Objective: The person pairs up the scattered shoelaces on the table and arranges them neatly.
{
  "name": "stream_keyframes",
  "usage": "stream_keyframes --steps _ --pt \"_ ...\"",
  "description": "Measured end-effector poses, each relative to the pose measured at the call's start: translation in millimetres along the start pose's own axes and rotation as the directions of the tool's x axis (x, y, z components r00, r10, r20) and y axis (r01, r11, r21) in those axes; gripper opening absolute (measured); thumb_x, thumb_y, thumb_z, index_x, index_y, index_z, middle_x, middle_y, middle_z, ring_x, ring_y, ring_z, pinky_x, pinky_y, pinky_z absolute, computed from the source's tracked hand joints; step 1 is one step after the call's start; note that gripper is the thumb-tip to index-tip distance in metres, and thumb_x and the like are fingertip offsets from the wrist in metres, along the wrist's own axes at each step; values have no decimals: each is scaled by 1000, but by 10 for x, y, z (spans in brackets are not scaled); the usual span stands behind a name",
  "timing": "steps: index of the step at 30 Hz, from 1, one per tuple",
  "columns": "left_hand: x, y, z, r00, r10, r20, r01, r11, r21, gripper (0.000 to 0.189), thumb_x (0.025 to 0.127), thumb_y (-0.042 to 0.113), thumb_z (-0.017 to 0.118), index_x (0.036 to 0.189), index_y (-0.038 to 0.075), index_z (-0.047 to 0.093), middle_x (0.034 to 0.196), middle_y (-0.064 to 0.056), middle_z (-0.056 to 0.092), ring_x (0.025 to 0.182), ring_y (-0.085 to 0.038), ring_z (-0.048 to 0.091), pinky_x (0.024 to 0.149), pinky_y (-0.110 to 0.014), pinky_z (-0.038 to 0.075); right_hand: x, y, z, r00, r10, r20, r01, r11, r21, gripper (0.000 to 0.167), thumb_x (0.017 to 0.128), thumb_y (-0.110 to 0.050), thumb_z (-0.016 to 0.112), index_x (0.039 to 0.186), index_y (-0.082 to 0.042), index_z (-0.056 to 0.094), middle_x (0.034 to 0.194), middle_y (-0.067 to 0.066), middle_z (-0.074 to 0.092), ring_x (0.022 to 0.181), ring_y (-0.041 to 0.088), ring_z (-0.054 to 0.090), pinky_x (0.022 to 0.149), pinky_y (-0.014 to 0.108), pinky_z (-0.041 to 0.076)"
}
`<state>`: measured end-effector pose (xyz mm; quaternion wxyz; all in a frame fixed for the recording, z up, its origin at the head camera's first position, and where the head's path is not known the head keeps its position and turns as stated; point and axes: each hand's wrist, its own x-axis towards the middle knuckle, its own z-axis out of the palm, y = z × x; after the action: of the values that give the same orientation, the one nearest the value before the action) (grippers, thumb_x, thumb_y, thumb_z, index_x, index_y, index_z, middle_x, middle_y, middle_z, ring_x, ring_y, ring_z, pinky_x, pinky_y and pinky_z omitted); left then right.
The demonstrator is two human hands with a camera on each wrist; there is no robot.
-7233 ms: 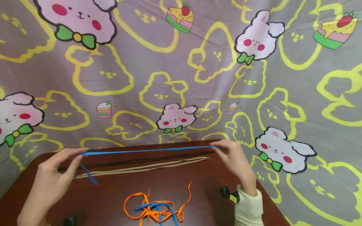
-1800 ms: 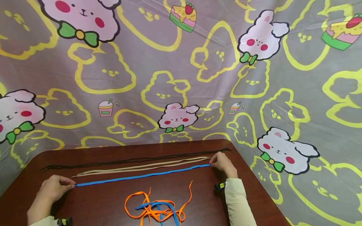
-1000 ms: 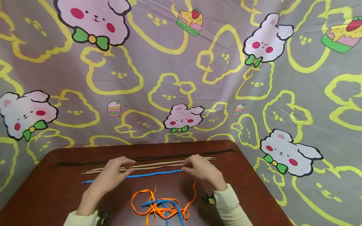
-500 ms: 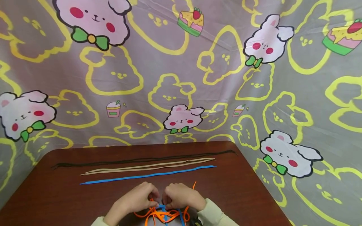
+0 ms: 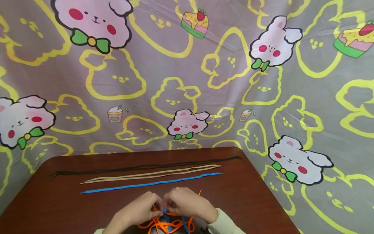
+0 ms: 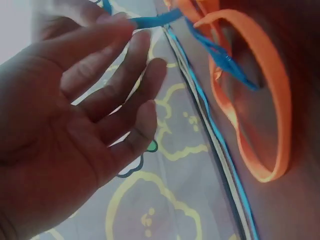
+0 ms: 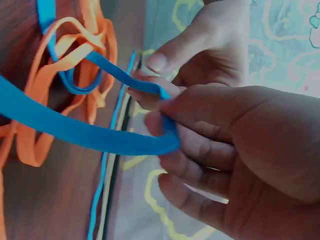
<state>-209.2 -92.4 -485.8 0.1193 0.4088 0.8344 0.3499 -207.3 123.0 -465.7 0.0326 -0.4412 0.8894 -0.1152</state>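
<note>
In the head view, my left hand [image 5: 140,208] and right hand [image 5: 187,203] are close together over a loose tangle at the table's near edge. The tangle holds an orange shoelace [image 5: 160,224] and a flat blue shoelace [image 5: 184,223]. My right thumb and fingers pinch the blue shoelace [image 7: 75,130], which bends back in a loop there. Thumb and finger of my left hand [image 6: 65,115] pinch a part of the same blue lace [image 6: 155,21]; its other fingers are loosely bent. The orange shoelace [image 6: 280,100] hangs in a loop beside it.
Beyond my hands, a straight blue shoelace [image 5: 146,184], a doubled beige shoelace [image 5: 152,173] and a dark shoelace [image 5: 146,165] lie roughly parallel across the brown table [image 5: 248,201]. A patterned grey cloth [image 5: 146,71] hangs behind and at the right.
The straight blue lace was stretched between both hands, laid beside the beige one and let go. Both hands then came in to the near tangle and took hold of the other blue shoelace.
</note>
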Motion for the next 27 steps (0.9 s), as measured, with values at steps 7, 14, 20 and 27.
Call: stream_keyframes --steps 7,14,20,27 --pt "-32 83 -56 990 7 -141 -1 999 46 12 93 22 76 90 29 66 90 20 65 84 3 61 70 -26 54 -67 -72 -119 985 -58 -164 67 996 54 8 100 -21 66 101 -25 74 95 -19 66 84 -7 53 72 5 40" --pt "-104 186 -102 946 141 -290 -100 983 152 18 92 13 75 96 29 70 96 19 61 87 0 57 72 -28 54 -157 -120 -266 953 -104 -286 122 992 45 10 102 -22 64 105 -21 73 97 -14 66 84 -4 53 74 3 37" --pt "-87 250 -99 870 270 -413 -186 955 232 28 86 9 80 92 33 66 93 21 59 82 0 54 68 -23 48 -215 -108 -369 914 -152 -376 176 984 28 10 102 -23 64 104 -19 73 91 -13 63 72 5 50 69 3 32" --pt "-53 280 -88 838 314 -447 -180 931 317 26 86 11 82 99 30 69 97 23 62 84 -1 58 76 -28 48 -210 -112 -374 881 -193 -431 220 975 14 9 100 -21 67 105 -18 73 88 -12 60 70 2 46 67 5 33"
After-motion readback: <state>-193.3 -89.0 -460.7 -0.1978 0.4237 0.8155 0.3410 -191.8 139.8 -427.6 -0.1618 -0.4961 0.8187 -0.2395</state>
